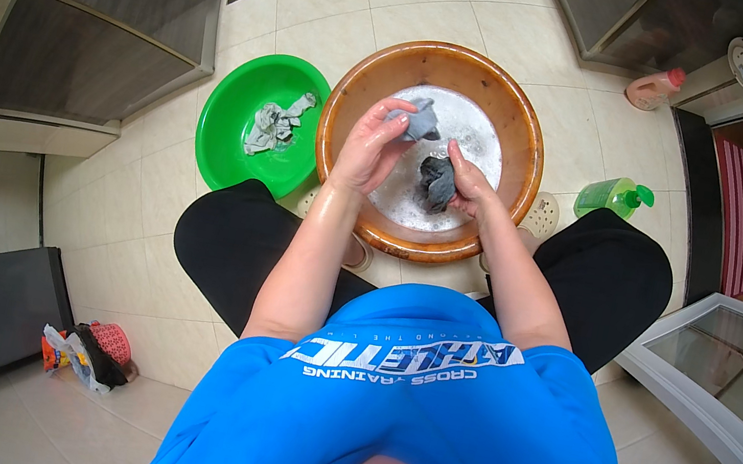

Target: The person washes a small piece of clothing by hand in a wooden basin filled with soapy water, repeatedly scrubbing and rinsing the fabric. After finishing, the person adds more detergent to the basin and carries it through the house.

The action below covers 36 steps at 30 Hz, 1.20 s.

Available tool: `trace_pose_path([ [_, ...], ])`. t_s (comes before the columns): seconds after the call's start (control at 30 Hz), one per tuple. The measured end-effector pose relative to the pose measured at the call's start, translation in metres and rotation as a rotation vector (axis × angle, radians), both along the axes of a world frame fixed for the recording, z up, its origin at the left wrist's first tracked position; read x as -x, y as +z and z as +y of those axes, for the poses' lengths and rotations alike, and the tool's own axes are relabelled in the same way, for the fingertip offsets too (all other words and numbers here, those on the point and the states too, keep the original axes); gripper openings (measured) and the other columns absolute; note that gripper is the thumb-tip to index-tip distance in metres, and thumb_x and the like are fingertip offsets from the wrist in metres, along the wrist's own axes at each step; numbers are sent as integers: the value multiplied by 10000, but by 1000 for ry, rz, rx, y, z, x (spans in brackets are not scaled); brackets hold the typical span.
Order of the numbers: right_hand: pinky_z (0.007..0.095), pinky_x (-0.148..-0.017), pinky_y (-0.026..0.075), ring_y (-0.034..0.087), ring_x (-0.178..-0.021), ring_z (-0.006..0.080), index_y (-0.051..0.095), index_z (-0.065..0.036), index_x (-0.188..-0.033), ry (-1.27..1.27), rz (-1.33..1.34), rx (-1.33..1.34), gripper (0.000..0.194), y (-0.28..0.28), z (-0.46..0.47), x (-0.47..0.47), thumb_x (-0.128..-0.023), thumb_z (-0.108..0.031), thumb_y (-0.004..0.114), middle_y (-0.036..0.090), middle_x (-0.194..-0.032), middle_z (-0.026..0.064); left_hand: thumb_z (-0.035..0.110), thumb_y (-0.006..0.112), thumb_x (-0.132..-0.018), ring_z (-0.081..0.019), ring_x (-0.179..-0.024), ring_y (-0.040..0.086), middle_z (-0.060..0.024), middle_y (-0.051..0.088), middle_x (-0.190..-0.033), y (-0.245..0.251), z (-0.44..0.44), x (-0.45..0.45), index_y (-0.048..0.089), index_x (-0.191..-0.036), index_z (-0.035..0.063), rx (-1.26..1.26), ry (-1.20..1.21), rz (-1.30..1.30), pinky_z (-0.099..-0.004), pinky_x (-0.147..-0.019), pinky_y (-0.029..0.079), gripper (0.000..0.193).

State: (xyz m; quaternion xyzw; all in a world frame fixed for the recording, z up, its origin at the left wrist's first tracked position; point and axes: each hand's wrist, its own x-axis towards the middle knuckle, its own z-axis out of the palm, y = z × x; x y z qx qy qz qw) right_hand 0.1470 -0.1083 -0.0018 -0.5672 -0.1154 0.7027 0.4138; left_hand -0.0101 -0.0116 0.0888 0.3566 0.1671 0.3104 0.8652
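Note:
A round brown basin, wood-like in look, stands on the floor between my knees, with foamy water inside. Above the foam my left hand pinches a wet grey-blue cloth piece between thumb and fingers. My right hand, lower and to the right, grips a dark grey wet cloth piece over the suds. Touching or very near the basin's left side is a green plastic basin, where light grey crumpled cloth lies.
A green pump bottle stands by my right knee. Farther right are a pink jug with a red cap and a white-framed glass-panelled piece. Grey cabinets line the left. Bags lie at lower left.

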Motion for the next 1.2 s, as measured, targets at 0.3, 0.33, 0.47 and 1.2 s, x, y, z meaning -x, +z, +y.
trace_pose_path([
  [0.3, 355, -750, 527, 627, -893, 217, 557, -15, -1114, -423, 290, -264, 519, 5, 7, -6, -849, -461, 540, 632, -991, 93, 202, 625, -836, -55, -779, 507, 38, 584, -815, -24, -1, 14, 590, -832, 105, -11, -343, 256, -238, -722, 423, 103],
  [0.33, 347, -736, 529, 629, -883, 213, 562, -8, -1103, -438, 208, -288, 457, 7, 7, -3, -849, -387, 583, 635, -980, 93, 212, 629, -835, -53, -776, 505, 37, 585, -813, -23, 0, 15, 590, -841, 107, -22, -386, 265, -236, -716, 423, 112],
  [0.47, 279, -709, 502, 613, -822, 150, 585, 43, -1038, -329, 4, -363, 379, 9, 5, 2, -801, -242, 660, 636, -908, 75, 213, 662, -819, -77, -832, 537, -3, 595, -866, -13, -3, 6, 569, -984, 73, -240, -356, 709, -250, -743, 446, 235],
  [1.2, 237, -710, 442, 529, -793, 83, 546, -46, -887, -85, -266, -525, 396, 30, 10, 17, -784, -402, 686, 569, -857, -3, -62, 542, -760, -100, -827, 566, -25, 607, -913, -59, -10, -4, 608, -986, 29, -605, 108, 580, -231, -738, 467, 253],
])
